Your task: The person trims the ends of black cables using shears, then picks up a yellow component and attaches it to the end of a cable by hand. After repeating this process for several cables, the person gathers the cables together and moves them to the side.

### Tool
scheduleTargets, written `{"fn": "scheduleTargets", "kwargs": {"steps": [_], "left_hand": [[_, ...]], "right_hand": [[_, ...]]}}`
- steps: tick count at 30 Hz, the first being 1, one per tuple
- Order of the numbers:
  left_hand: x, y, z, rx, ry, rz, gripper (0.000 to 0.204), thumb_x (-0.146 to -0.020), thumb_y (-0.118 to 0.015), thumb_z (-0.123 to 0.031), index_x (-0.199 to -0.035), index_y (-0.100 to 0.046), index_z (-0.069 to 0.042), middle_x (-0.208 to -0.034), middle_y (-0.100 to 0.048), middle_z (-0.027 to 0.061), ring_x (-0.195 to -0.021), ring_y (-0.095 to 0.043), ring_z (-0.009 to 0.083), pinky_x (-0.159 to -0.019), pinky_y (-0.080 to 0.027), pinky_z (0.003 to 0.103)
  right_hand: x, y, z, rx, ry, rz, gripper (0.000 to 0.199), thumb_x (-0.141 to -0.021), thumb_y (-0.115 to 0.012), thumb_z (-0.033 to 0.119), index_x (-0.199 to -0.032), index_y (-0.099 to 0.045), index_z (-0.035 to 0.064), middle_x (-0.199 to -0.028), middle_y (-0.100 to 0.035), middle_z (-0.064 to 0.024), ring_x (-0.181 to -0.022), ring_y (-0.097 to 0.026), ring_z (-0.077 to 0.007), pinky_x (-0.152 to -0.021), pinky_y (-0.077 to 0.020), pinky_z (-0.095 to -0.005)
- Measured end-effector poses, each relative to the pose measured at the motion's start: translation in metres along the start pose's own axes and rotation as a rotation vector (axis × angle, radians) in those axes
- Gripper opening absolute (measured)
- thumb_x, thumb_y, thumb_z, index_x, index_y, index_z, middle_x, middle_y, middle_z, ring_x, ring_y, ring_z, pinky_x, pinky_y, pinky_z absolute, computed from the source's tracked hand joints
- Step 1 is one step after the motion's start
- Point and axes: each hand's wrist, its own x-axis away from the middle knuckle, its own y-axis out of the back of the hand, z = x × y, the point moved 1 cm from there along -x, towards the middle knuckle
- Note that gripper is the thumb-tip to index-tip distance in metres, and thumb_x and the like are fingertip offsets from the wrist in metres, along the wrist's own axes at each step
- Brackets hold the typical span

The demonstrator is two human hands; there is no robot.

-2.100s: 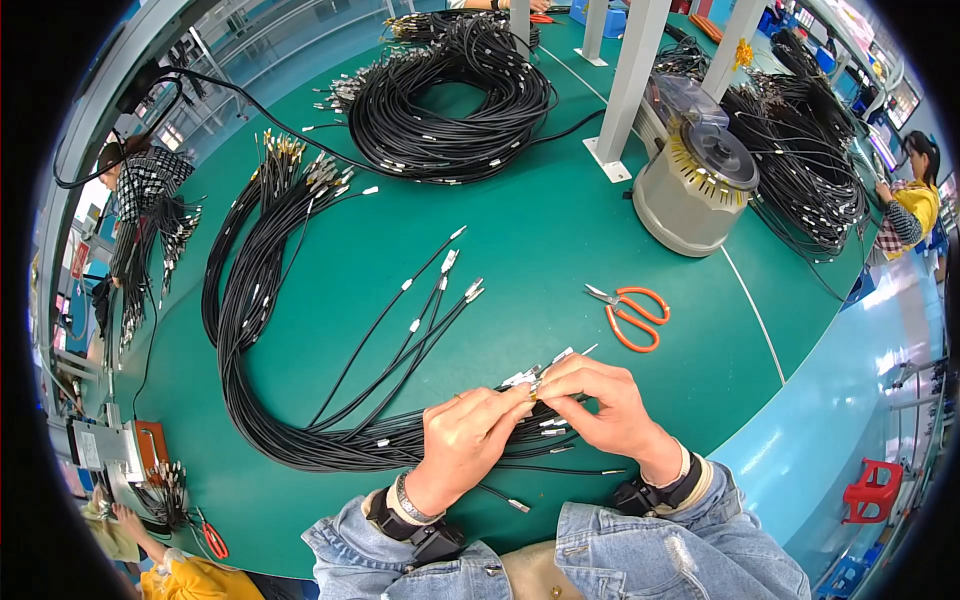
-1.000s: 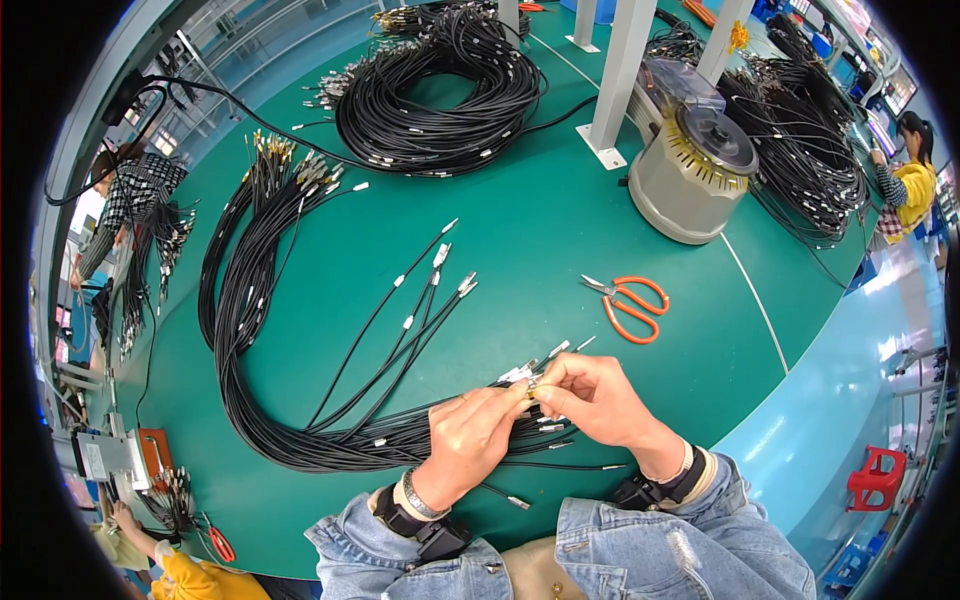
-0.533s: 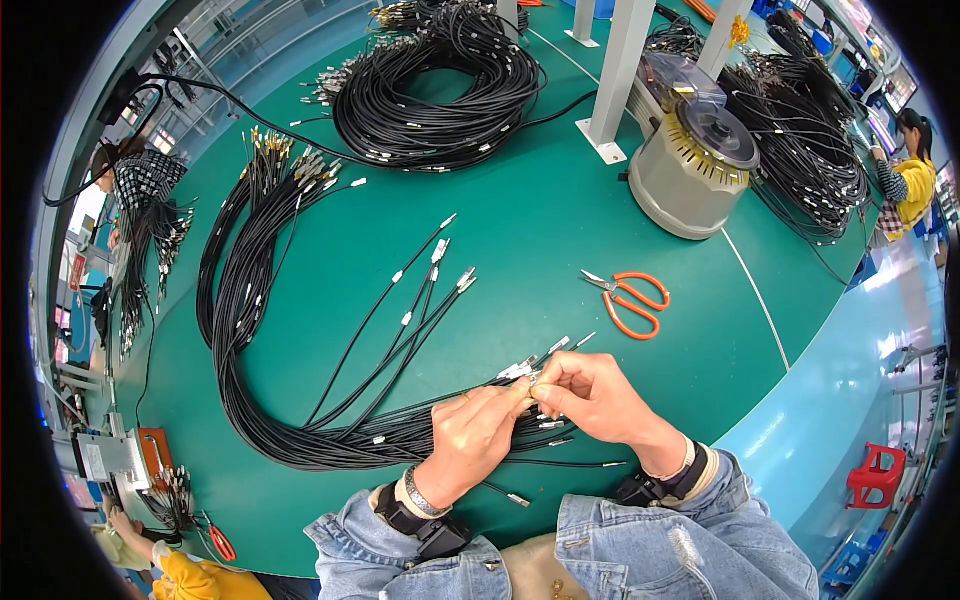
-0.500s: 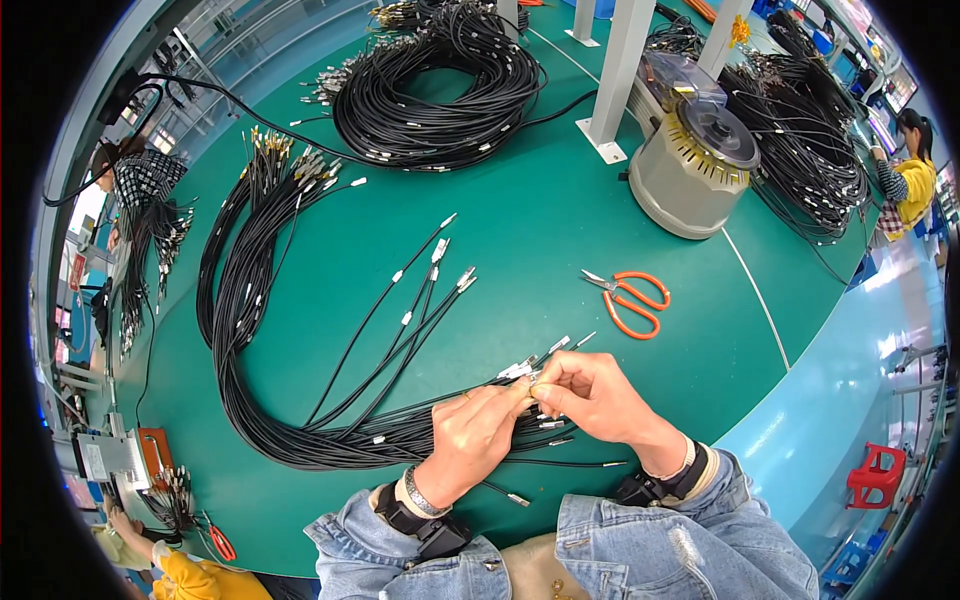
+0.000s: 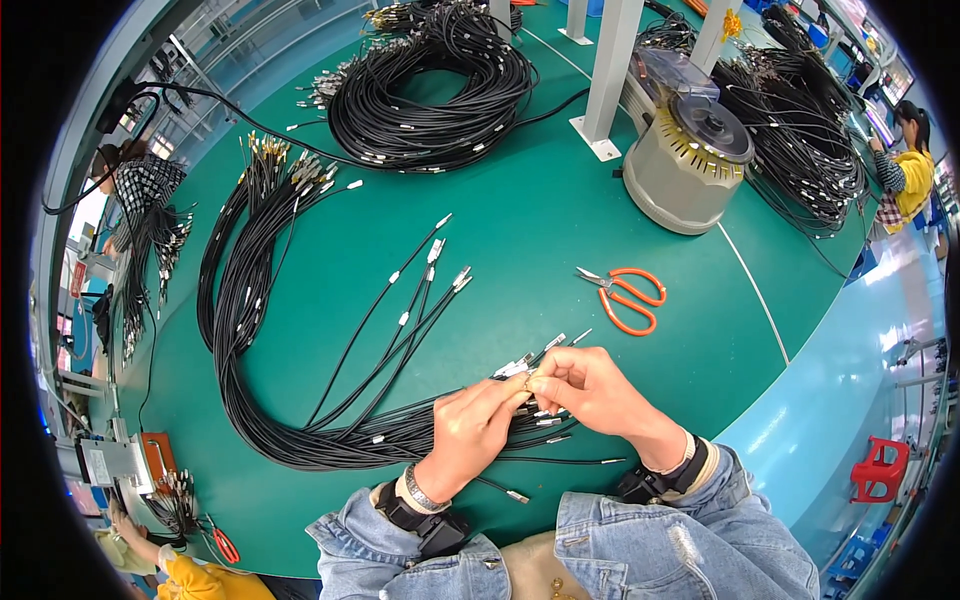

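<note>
Over the right end of a bundle of black cables (image 5: 290, 445), my left hand (image 5: 470, 425) and my right hand (image 5: 590, 390) meet with fingertips pinched together. Both are closed on a small piece at the fingertips, mostly hidden by the fingers; it may be a cable's end, but I cannot tell. Metal connectors and white labels on the cable ends show around and beyond my fingers. Several looser cables (image 5: 388, 318) fan out from the bundle, ends pointing away from me. Orange-handled scissors (image 5: 628, 298) lie open-bladed on the green table, beyond my right hand.
A large cable coil (image 5: 345, 110) lies at the back by a grey post (image 5: 608, 90). A round beige dispenser (image 5: 685, 175) stands back right, near another cable heap (image 5: 800, 150). Other people work at the left and right edges. A red stool (image 5: 880, 470) stands on the floor.
The whole view has shifted slightly. My hands stay pinched together at the same place, with only a small shift of the fingers. Cables and scissors lie as before.
</note>
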Motion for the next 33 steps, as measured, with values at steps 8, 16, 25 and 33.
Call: {"fn": "scheduleTargets", "kwargs": {"steps": [8, 16, 25, 33], "left_hand": [[0.013, 0.004, 0.005, 0.176, 0.33, 0.001, 0.007, -0.081, -0.068, 0.0, -0.087, -0.064, 0.002, -0.067, -0.065, 0.0069, -0.055, -0.06, 0.0098, -0.048, -0.045, 0.023], [0.017, 0.004, 0.006, 0.076, 0.323, 0.068, 0.009, -0.081, -0.069, -0.002, -0.086, -0.062, 0.002, -0.066, -0.065, 0.0068, -0.055, -0.059, 0.0083, -0.049, -0.045, 0.022], [0.023, -0.001, 0.011, 0.101, 0.282, 0.076, 0.009, -0.08, -0.068, -0.001, -0.081, -0.06, 0.001, -0.068, -0.065, 0.0086, -0.055, -0.061, 0.014, -0.05, -0.046, 0.024], [0.023, -0.001, 0.012, 0.105, 0.275, 0.088, 0.008, -0.08, -0.068, 0.0, -0.081, -0.06, 0.001, -0.068, -0.066, 0.0088, -0.056, -0.061, 0.0151, -0.051, -0.047, 0.025]], "right_hand": [[-0.003, 0.002, -0.003, -0.135, -0.034, 0.003, 0.007, -0.092, -0.057, 0.005, -0.092, -0.059, -0.0015, -0.079, -0.062, -0.0046, -0.074, -0.058, -0.009, -0.066, -0.0489, -0.0241], [-0.002, -0.009, -0.011, -0.011, -0.016, 0.002, 0.011, -0.09, -0.058, 0.005, -0.099, -0.057, -0.0023, -0.084, -0.063, -0.005, -0.081, -0.061, -0.0105, -0.07, -0.0504, -0.0256], [-0.003, -0.002, -0.019, -0.093, -0.104, 0.063, 0.009, -0.088, -0.06, 0.0, -0.096, -0.059, -0.0037, -0.087, -0.064, -0.008, -0.079, -0.063, -0.0127, -0.07, -0.0518, -0.0248], [-0.004, -0.001, -0.015, -0.131, -0.129, 0.047, 0.007, -0.087, -0.059, 0.002, -0.09, -0.058, -0.0039, -0.081, -0.065, -0.0072, -0.074, -0.062, -0.0113, -0.066, -0.0497, -0.0249]]}}
